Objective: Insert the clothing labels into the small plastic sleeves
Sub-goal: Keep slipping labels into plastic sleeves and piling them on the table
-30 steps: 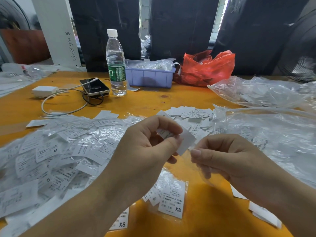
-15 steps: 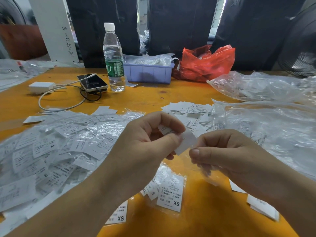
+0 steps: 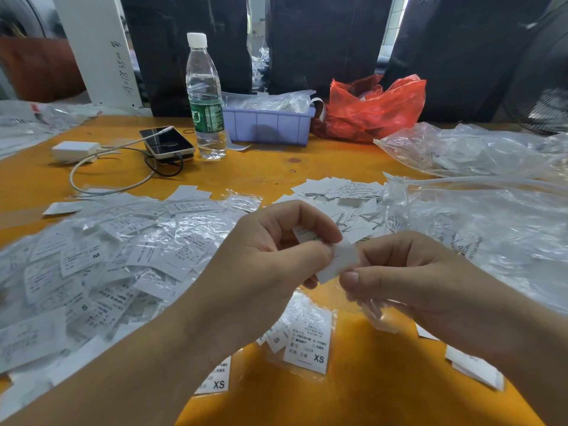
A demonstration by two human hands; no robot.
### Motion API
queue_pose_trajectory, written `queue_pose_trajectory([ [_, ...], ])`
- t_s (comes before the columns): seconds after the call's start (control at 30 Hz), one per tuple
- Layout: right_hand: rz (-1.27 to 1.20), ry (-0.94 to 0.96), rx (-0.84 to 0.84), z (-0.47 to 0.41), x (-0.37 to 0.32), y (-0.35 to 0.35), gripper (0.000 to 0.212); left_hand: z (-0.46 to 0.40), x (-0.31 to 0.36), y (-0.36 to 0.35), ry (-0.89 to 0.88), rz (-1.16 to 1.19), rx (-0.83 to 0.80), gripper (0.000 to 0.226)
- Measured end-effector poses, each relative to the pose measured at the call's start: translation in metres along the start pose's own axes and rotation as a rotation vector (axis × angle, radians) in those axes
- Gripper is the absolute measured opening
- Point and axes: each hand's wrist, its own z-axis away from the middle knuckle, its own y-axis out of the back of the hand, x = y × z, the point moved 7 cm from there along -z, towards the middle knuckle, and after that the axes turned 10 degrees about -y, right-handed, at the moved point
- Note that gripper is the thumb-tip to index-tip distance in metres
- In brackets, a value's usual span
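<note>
My left hand (image 3: 270,259) pinches a small white clothing label (image 3: 338,262) between thumb and forefinger, above the orange table. My right hand (image 3: 408,272) pinches a small clear plastic sleeve (image 3: 379,315) that hangs below its fingers, and its fingertips touch the label's right end. A heap of labels in sleeves (image 3: 101,265) covers the table on the left. Loose bare labels (image 3: 341,195) lie beyond the hands. A sleeved label marked XS (image 3: 307,342) lies beneath the hands.
A water bottle (image 3: 204,96), a phone (image 3: 167,142) with a cable and a white charger (image 3: 75,149) stand at the back left. A lilac bin (image 3: 267,126) and a red bag (image 3: 375,109) sit behind. Large clear plastic bags (image 3: 479,216) fill the right side.
My hands have come together: the right hand's fingertips now meet the label's end, where a gap showed a second ago. The head view has tilted slightly.
</note>
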Motion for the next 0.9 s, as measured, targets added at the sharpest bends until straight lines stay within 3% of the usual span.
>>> queue_pose_trajectory([
  [0.2,-0.026,0.014,-0.037,0.000,0.001,-0.003,0.015,0.001,-0.002,-0.004,0.008,-0.010,-0.051,0.011],
  [0.53,0.004,0.062,-0.022,0.000,0.001,-0.001,0.030,0.002,-0.007,-0.007,0.009,-0.062,-0.086,0.010],
  [0.67,-0.037,0.054,0.029,-0.001,0.001,0.005,0.023,0.002,-0.006,-0.004,-0.003,-0.113,-0.057,0.026],
  [0.9,-0.014,0.010,-0.001,-0.001,0.004,0.001,0.024,-0.001,-0.004,0.009,-0.055,-0.158,0.073,0.028],
])
